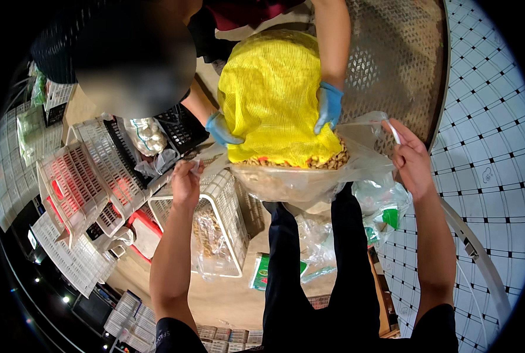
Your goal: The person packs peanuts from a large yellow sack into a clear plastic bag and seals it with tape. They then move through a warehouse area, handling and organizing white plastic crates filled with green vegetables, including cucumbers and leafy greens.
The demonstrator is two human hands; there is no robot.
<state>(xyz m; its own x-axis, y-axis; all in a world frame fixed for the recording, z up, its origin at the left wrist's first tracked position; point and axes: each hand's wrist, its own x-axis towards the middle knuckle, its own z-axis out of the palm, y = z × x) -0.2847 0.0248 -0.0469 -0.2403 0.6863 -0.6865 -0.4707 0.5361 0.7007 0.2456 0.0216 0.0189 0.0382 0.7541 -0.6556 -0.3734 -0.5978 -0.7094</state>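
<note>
left hand (pixel 186 183) raised, right hand (pixel 411 157) pinching

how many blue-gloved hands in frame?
2. One gloved hand grips the left side of the yellow mesh sack; the other gloved hand presses on its right side. Both belong to the co-worker opposite.

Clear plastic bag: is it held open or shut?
Open. The left hand and right hand stretch the clear plastic bag's mouth apart under the yellow mesh sack.

Yellow woven mesh sack (pixel 271 94), glossy clear plastic bag (pixel 309 176), white plastic crates (pixel 92 176), perforated metal table (pixel 392 65)
</note>
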